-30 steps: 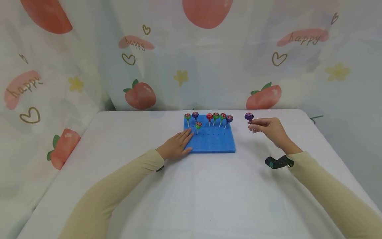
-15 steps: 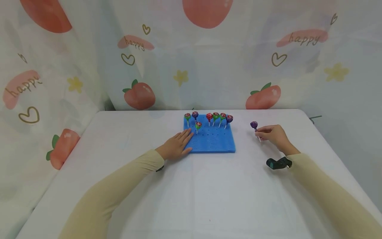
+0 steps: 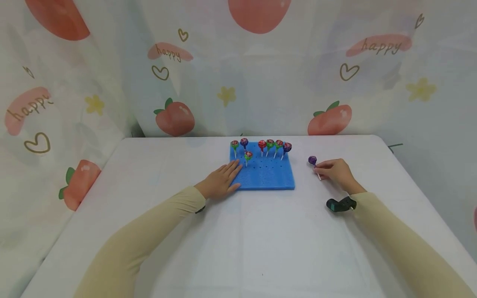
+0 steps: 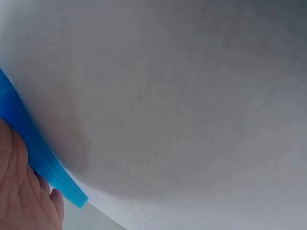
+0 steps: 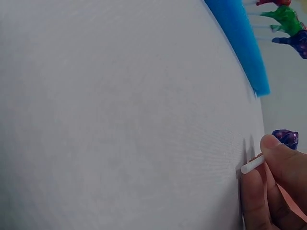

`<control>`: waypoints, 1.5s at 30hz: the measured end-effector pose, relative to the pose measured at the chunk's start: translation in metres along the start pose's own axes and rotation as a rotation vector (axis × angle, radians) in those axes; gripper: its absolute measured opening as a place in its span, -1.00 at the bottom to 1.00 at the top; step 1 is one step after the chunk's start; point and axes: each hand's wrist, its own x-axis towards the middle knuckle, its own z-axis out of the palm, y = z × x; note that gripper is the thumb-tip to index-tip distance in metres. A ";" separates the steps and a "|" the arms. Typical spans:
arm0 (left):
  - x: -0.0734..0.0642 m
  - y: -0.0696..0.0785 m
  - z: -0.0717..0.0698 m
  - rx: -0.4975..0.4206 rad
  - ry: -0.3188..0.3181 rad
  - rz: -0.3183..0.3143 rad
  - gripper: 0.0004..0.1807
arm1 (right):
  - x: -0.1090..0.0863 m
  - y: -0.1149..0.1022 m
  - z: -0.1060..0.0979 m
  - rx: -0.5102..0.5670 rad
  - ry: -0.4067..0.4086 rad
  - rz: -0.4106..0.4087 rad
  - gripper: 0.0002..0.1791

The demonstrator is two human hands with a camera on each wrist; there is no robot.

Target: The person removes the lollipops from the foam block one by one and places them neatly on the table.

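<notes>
Lollipop [image 3: 312,159] in purple wrapping has dropped lower over the past second, to the right of the blue board [image 3: 265,180] and near the desk [image 3: 238,244]; contact is unclear. Thumb and fingers of the right hand [image 3: 337,172] pinch its stick. The left hand [image 3: 220,181] stays flat, fingers extended, on the board's left edge. For the work, this apparently keeps it apart from the seven standing lollipops [image 3: 270,143].

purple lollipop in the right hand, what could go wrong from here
The held lollipop might twist or slip, since the right hand pinches its thin stick. The blue board could shift if the left hand, resting on its left edge, lifted. The leaning lollipop at the board's right might get bumped.
</notes>
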 end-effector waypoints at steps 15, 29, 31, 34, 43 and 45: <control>0.000 -0.001 0.003 0.006 0.004 -0.009 -0.25 | -0.001 -0.006 0.002 -0.094 -0.003 0.004 -0.64; -0.001 0.000 -0.001 -0.001 0.012 0.001 -0.25 | -0.002 -0.010 0.002 -0.075 -0.015 0.003 -0.66; -0.001 0.000 -0.001 0.000 0.010 -0.001 -0.25 | -0.002 -0.010 0.003 -0.067 -0.005 0.003 -0.65; -0.001 -0.001 0.000 0.014 0.010 -0.004 -0.24 | -0.002 -0.009 0.005 -0.063 0.006 0.007 -0.64; 0.001 -0.002 0.003 0.014 0.004 -0.006 -0.24 | -0.003 -0.011 0.003 -0.047 -0.047 0.017 -0.59; 0.002 -0.002 0.002 0.005 0.004 -0.004 -0.25 | -0.003 -0.011 0.001 -0.046 -0.070 0.024 -0.57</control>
